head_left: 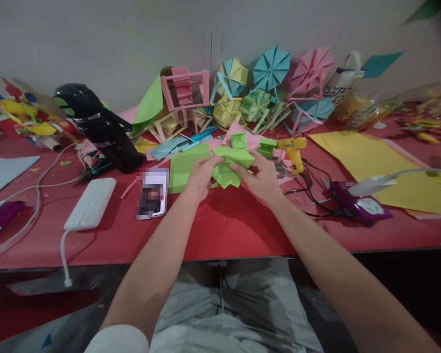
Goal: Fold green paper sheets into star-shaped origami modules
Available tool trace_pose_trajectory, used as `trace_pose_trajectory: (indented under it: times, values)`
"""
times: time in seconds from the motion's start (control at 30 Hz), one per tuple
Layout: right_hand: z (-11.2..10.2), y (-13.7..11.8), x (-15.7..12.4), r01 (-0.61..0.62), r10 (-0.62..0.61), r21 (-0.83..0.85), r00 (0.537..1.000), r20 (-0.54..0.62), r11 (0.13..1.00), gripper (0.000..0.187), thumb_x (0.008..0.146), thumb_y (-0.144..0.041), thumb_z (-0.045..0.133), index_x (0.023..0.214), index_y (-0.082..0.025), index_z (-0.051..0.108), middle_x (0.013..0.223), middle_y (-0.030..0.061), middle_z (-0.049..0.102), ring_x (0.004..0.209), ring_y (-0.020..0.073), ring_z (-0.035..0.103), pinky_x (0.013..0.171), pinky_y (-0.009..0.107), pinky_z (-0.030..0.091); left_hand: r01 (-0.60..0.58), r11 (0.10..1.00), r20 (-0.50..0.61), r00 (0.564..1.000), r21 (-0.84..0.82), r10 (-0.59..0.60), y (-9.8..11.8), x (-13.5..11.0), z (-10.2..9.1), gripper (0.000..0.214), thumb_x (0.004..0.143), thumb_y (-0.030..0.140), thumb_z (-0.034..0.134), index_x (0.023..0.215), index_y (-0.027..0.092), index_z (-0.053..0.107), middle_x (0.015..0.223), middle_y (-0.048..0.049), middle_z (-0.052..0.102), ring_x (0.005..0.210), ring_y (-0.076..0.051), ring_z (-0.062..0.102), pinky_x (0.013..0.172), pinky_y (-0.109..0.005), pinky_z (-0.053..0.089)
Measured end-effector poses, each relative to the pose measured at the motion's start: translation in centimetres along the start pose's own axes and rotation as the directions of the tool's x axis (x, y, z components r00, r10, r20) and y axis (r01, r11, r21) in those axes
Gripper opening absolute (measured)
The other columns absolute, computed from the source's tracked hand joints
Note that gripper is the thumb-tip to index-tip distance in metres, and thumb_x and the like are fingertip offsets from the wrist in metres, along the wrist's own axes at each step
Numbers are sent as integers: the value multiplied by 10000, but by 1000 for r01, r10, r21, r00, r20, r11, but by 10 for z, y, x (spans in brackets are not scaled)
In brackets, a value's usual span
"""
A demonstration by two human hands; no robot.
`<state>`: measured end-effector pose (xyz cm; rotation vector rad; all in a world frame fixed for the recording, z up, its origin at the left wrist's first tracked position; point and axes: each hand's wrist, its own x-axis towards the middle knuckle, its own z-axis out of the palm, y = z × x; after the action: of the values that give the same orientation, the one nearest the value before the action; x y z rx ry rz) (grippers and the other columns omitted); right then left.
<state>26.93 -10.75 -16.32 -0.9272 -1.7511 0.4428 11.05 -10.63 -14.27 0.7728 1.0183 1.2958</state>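
Between my two hands is a piece of green folded paper [230, 174], creased, with pointed corners toward me. My left hand [203, 175] pinches its left edge, thumb on top. On the right side my right hand [260, 176] grips it, the thumb lying across the upper face. A flat green sheet [180, 166] lies on the table beside and partly under my left hand. Just behind the held paper sit small green folded pieces [238, 141]. A yellow hot glue gun [293, 153] lies right of my right hand, near the grey handles of scissors [280, 170].
Colourful folded paper wheels [272, 68] stand against the wall. A black bottle [103, 132], a phone [153, 193] and a white power bank [90, 203] are on the left. Rightward lie a purple power strip [360, 203], cables and yellow sheets [385, 166] on the red table [235, 230].
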Motion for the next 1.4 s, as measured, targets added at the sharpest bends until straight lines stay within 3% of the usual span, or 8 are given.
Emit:
trace_pose_trajectory:
  times: [0.27,0.47,0.63,0.83,1.03,1.17,1.27,1.4]
  values:
    - [-1,7,-1,49,-53,64,997,63,997,202,948,-365,591,881,-256,748,1098,70,729,1002,238,681,896,426,555,59,998,-29,998,-27,-60,1,2,-1,79,717,232,724,740,161,700,710,-26,712,654,-147,654,575,-238,516]
    - [-7,6,-1,40,-49,62,988,144,997,208,850,-217,513,833,-241,718,1151,79,727,1138,290,660,995,480,506,89,996,-9,996,-30,-89,2,6,-5,88,769,259,703,746,177,682,713,-26,702,627,-142,645,551,-239,501]
    - [-7,13,-3,6,-23,111,988,154,994,231,831,-250,509,866,-247,737,1200,71,720,1154,290,649,1004,492,494,45,999,47,998,20,-46,3,4,-6,205,743,334,811,768,157,710,735,-51,721,647,-158,672,619,-276,547]
    - [-8,17,-3,-106,75,224,987,144,969,247,862,-364,570,934,-276,789,1279,48,701,1199,279,633,1003,475,506,3,999,54,999,39,-5,6,2,-8,205,727,314,837,752,149,719,747,-38,724,658,-145,677,586,-245,530]
    - [-1,11,-2,-134,122,264,991,61,955,227,852,-418,677,983,-243,738,1145,73,710,1011,207,670,808,356,576,-51,999,62,997,7,50,6,3,-11,190,750,327,824,784,167,726,770,-16,716,680,-120,661,623,-235,534]
    - [3,18,-1,-198,198,300,980,30,933,380,794,-415,764,1104,-231,642,1040,49,693,821,147,661,728,310,577,-59,998,63,996,18,57,7,3,-12,140,754,288,798,785,173,724,794,-14,701,691,-121,640,638,-248,534]
    - [1,25,1,-233,235,339,971,36,911,466,752,-410,803,1140,-226,622,929,25,694,807,149,670,721,303,571,-71,992,44,997,103,67,9,1,-13,90,742,199,745,830,182,738,832,-18,685,708,-127,629,637,-255,521]
    - [-4,26,3,-287,279,360,957,75,888,429,721,-392,817,1080,-199,683,890,42,741,811,165,689,706,310,564,-105,949,76,993,297,86,9,0,-14,118,729,179,671,808,195,758,837,-25,688,738,-151,618,639,-256,494]
